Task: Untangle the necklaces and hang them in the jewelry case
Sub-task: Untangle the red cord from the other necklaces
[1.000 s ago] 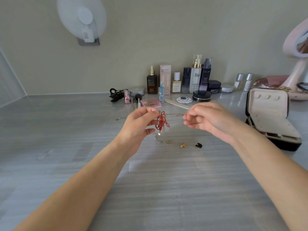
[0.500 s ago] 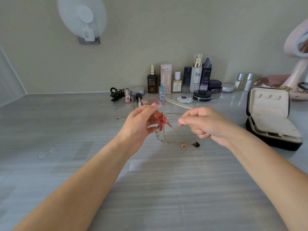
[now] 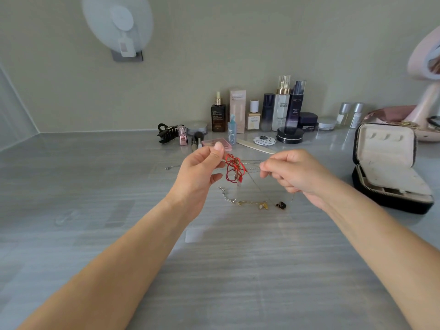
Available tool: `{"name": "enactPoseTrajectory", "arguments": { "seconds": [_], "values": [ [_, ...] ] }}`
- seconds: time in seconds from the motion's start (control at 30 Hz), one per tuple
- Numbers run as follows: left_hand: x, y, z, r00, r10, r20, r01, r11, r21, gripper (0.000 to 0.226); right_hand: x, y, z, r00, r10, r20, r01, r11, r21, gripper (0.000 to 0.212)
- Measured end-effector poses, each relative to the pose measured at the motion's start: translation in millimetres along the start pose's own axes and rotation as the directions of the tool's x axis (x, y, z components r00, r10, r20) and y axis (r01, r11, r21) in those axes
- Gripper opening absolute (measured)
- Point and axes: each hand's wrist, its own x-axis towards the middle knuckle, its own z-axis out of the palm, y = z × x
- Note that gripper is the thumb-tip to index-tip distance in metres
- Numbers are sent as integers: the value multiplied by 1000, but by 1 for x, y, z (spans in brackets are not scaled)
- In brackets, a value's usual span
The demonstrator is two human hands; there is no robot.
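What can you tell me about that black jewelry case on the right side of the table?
The jewelry case is a small black zip-around box, standing open on the grey table to the right of the right hand, which does not touch it. Its lid stands roughly upright, lined in cream fabric with a row of small hooks or tabs near the top. A cream panel lies over the base, with compartments showing along the front edge. No necklace hangs inside yet.

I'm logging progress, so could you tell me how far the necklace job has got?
Done: only the jewelry case stands open, nothing visibly hung. In hand: the left hand and right hand pull at the red cord tangle. Left: the pendant chain on the table, and all hanging.
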Motion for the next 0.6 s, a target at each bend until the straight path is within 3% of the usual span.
{"name": "enactPoseTrajectory", "arguments": {
  "seconds": [0.17,0.37,0.6],
  "values": [
    [-1,2,6,1000,-9,6,9,998,-55,37,2,3,5,1000,0,-29,0,1000,20,24],
    [-1,0,5,994,-74,76,77,997,-33,33,3,1,0,989,-51,-138,77,979,188,22],
    [-1,0,4,994,-79,80,83,996,-45,33,1,-1,0,992,-109,-58,120,959,257,24]
  ]
}}
